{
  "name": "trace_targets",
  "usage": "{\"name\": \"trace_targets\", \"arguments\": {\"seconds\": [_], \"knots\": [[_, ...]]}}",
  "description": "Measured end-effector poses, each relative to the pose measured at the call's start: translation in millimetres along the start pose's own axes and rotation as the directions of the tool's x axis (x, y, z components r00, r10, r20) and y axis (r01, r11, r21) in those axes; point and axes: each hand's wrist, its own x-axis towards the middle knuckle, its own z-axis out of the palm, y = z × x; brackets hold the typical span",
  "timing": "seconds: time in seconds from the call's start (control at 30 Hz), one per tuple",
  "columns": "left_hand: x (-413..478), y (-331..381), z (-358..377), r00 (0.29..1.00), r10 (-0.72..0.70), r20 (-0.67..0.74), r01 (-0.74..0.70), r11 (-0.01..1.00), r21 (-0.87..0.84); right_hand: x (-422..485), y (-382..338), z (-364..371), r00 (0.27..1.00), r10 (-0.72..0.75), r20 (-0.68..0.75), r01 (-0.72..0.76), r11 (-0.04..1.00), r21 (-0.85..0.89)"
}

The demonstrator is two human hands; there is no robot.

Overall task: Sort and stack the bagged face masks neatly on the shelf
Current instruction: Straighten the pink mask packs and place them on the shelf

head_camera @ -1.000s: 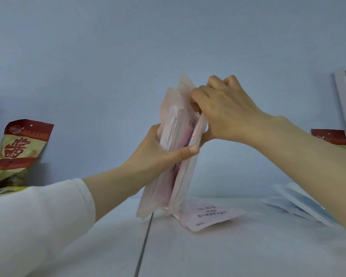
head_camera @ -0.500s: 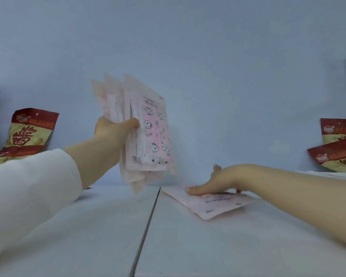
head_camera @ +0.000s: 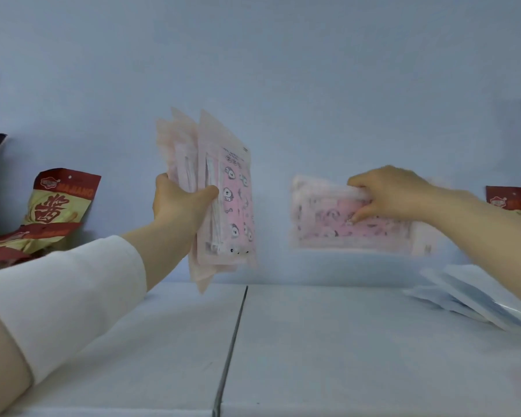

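**A:** Through the head camera, then: where to look for the pink masks?

**B:** Up in the air, not down on the shelf (head_camera: pixel 313 341). Gripped upright as a fanned bundle (head_camera: pixel 238 206) by the left hand (head_camera: pixel 181 203), thumb across the front, fingers curled behind.

**A:** And the right hand (head_camera: pixel 394 194)?

**B:** Pinching a single pink bag (head_camera: pixel 328 224) near its top edge, held lengthways. Blurred, well apart from the bundle, clear of the shelf.

**A:** How far along?

**B:** Nearly through with gathering the pink sort, by the look of it. Not yet into stacking: no pink laid down on either side of the seam (head_camera: pixel 232 341).

**A:** So what to do yet?

**B:** Probably joining that single bag to the bundle, squaring the uneven edges, laying it all flat. After that, likely tidying the pale bags (head_camera: pixel 469 293), splayed loosely at the right.

**A:** And the red-and-yellow snack packets (head_camera: pixel 57 203)?

**B:** Slumped at far left, with more at far right. Seemingly no part of this job.
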Motion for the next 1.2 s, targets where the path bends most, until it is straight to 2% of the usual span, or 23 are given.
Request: {"name": "trace_targets", "arguments": {"seconds": [0.07,0.1,0.17,0.2,0.27,0.33,0.4,0.47,0.53,0.57,0.6,0.63,0.67,0.7,0.77,0.83,0.93,1.0,1.07,1.13,1.2], "knots": [[-6,3,3,0.996,0.066,0.053,-0.068,0.997,0.028,3,-9,-5,0.986,-0.154,-0.068,0.122,0.933,-0.339],[-9,4,5,0.991,0.102,0.092,-0.105,0.994,0.034,5,-18,-5,0.970,-0.225,-0.089,0.166,0.885,-0.436],[-19,4,10,0.966,0.173,0.191,-0.188,0.980,0.065,12,-36,0,0.898,-0.401,-0.182,0.250,0.804,-0.539],[-24,4,12,0.948,0.203,0.245,-0.228,0.970,0.079,14,-42,2,0.833,-0.483,-0.269,0.264,0.776,-0.573],[-32,2,16,0.911,0.244,0.332,-0.282,0.957,0.071,17,-48,2,0.703,-0.550,-0.451,0.262,0.790,-0.555],[-34,1,19,0.895,0.252,0.367,-0.285,0.958,0.038,22,-47,6,0.653,-0.508,-0.561,0.201,0.831,-0.519],[-33,1,19,0.901,0.231,0.367,-0.248,0.969,0.001,23,-43,13,0.653,-0.384,-0.653,0.193,0.918,-0.347],[-30,1,17,0.913,0.196,0.358,-0.191,0.980,-0.050,19,-42,17,0.724,-0.152,-0.673,0.178,0.984,-0.030],[-29,3,14,0.921,0.164,0.353,-0.134,0.985,-0.107,14,-42,19,0.827,0.075,-0.557,0.131,0.938,0.320],[-28,3,14,0.923,0.156,0.350,-0.116,0.984,-0.135,11,-43,19,0.882,0.180,-0.436,0.077,0.857,0.510],[-28,3,13,0.924,0.151,0.350,-0.097,0.981,-0.166,7,-44,21,0.930,0.259,-0.260,-0.004,0.716,0.698],[-29,3,12,0.924,0.144,0.355,-0.075,0.977,-0.201,4,-44,24,0.959,0.277,-0.057,-0.099,0.519,0.849],[-30,4,12,0.917,0.135,0.376,-0.051,0.973,-0.226,1,-45,26,0.969,0.209,0.129,-0.191,0.311,0.931],[-31,5,12,0.907,0.125,0.402,-0.028,0.970,-0.240,-2,-46,29,0.965,0.078,0.251,-0.260,0.142,0.955],[-34,9,14,0.891,0.130,0.435,-0.010,0.964,-0.267,-3,-50,36,0.946,-0.161,0.280,-0.287,-0.019,0.958],[-40,12,14,0.884,0.127,0.449,-0.002,0.963,-0.269,-3,-55,40,0.939,-0.262,0.224,-0.250,-0.073,0.965],[-42,20,15,0.852,0.110,0.511,0.032,0.965,-0.261,-3,-58,42,0.935,-0.304,0.183,-0.195,-0.011,0.981],[-43,29,13,0.798,0.118,0.592,0.036,0.970,-0.242,-3,-54,40,0.943,-0.294,0.156,-0.145,0.060,0.988],[-41,32,13,0.797,0.046,0.602,0.053,0.988,-0.145,-2,-49,35,0.959,-0.260,0.111,-0.088,0.096,0.991],[-40,31,12,0.771,0.040,0.636,0.066,0.988,-0.142,-1,-44,31,0.973,-0.220,0.069,-0.049,0.094,0.994],[-31,21,10,0.803,0.024,0.595,0.100,0.980,-0.174,-1,-44,32,0.973,-0.225,0.058,-0.051,0.038,0.998]]}}
